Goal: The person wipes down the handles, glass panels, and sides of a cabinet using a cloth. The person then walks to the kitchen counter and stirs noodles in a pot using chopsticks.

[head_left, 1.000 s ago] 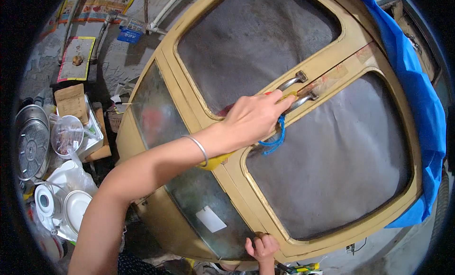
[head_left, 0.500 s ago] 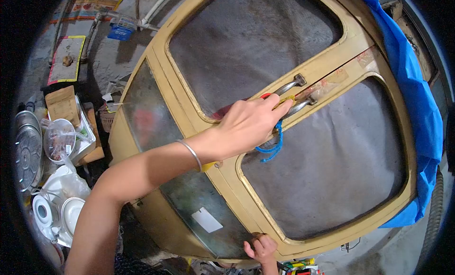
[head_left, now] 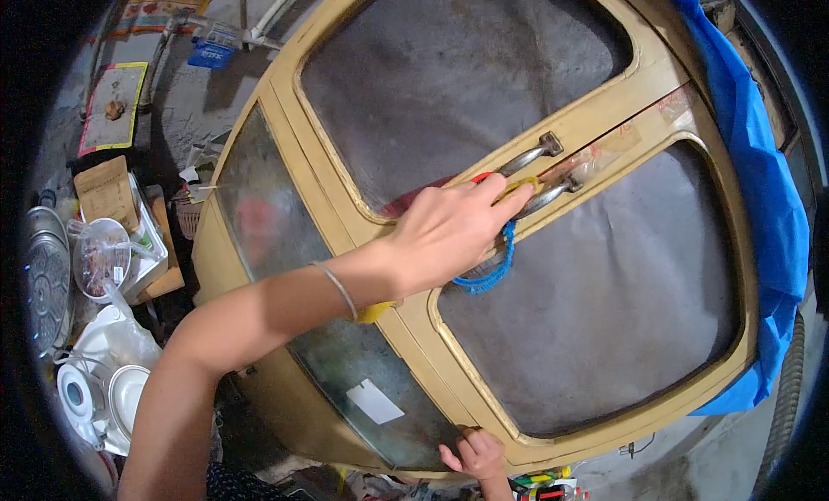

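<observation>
My left hand (head_left: 449, 229), with a bangle on its wrist, reaches across the tan double doors (head_left: 345, 177). Its fingers press together around a red and yellow thing, mostly hidden, beside two curved metal handles (head_left: 533, 153). A blue cord (head_left: 490, 281) hangs in a loop beneath the fingers. Yellow material (head_left: 374, 312) shows under the wrist. Both doors have large dark panels (head_left: 596, 302). At the bottom, my right hand (head_left: 477, 454) has its fingers curled on the lower edge of the tan frame, thumb out to the left.
Blue sheeting (head_left: 768, 190) drapes down the right side. On the left are a round metal lid (head_left: 47, 281), a plastic bowl (head_left: 102, 258), a brown paper packet (head_left: 108, 195) and white containers (head_left: 128, 397). A white label (head_left: 375, 402) sticks to the glass strip.
The whole view has shifted slightly, with the shelf items further left. The blue cord has swung into a rounder loop below my left hand. Both hands keep their places on the doors and frame.
</observation>
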The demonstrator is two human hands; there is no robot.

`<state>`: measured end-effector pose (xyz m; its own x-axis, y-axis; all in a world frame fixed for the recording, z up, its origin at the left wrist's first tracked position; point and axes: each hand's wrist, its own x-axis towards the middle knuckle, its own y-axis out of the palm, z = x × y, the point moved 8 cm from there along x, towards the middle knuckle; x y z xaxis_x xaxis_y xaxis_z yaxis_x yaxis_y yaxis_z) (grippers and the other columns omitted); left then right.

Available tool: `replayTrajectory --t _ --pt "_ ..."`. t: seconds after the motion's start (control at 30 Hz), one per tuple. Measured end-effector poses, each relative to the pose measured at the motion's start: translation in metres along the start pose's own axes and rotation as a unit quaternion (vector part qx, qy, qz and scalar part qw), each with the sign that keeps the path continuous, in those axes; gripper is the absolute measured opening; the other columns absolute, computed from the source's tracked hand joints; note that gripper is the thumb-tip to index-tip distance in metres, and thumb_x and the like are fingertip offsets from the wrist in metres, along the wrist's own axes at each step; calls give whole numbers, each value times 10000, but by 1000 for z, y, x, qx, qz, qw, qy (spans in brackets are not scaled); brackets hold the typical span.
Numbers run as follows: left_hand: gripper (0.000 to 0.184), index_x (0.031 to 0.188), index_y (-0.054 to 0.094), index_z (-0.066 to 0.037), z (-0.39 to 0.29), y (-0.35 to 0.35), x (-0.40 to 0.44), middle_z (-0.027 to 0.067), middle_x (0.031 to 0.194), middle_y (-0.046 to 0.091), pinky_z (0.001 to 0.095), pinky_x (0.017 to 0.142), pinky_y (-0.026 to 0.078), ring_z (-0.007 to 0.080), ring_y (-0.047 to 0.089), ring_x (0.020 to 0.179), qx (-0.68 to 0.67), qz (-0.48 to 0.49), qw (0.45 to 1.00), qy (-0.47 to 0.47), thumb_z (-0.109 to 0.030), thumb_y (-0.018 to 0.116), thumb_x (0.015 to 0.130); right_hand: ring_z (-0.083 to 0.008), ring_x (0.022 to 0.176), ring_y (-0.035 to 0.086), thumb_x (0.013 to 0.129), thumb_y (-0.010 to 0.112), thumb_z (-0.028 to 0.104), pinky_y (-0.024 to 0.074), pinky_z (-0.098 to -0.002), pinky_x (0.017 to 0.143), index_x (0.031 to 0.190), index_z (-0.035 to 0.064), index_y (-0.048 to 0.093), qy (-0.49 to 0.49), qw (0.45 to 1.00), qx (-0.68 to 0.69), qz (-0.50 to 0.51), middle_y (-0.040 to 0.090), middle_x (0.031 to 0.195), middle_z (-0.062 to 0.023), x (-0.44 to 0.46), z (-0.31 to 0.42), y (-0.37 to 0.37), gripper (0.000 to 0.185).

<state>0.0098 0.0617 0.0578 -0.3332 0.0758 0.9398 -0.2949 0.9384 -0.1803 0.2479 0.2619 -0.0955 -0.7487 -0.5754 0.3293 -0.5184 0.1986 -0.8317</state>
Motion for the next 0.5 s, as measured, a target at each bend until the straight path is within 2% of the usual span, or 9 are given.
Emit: replayTrajectory --t 0.13,0.27,0.33,0.43,0.5 --pt "522 1286 487 -138 11 8 -34 88 1005 537 388 603 534 292 616 794 -9 77 996 -45 -54 565 777 -167 479 426 681 766 308 361 -291 423 520 132 406 -1 1000 -23 -5 371 569 -17 -3 1 0 432" --pt "521 1283 490 -144 12 8 -30 97 1026 523 389 613 534 294 614 794 -1 54 998 -31 -52 566 776 -167 490 433 678 766 318 348 -288 424 524 134 411 5 999 -31 0 383 582 -15 -2 0 1 428" --pt "504 1273 498 -140 5 1 -10 103 991 519 394 613 528 298 608 783 -21 18 999 -22 -54 564 781 -167 495 435 676 767 321 339 -288 422 524 136 413 2 1000 -29 0 388 584 -15 0 0 1 427" --pt "484 1263 506 -141 -3 -2 8 108 961 515 401 613 522 300 602 770 -38 14 999 -19 -57 558 789 -166 502 435 670 769 320 334 -289 422 527 134 428 3 1000 -22 -10 400 586 -13 -1 1 1 414" --pt "484 1266 504 -139 0 0 -3 108 959 517 404 616 522 302 601 768 -31 29 999 -24 -58 558 792 -173 526 490 655 762 299 366 -278 436 585 101 538 12 999 -46 17 589 753 -33 -6 1 3 307"
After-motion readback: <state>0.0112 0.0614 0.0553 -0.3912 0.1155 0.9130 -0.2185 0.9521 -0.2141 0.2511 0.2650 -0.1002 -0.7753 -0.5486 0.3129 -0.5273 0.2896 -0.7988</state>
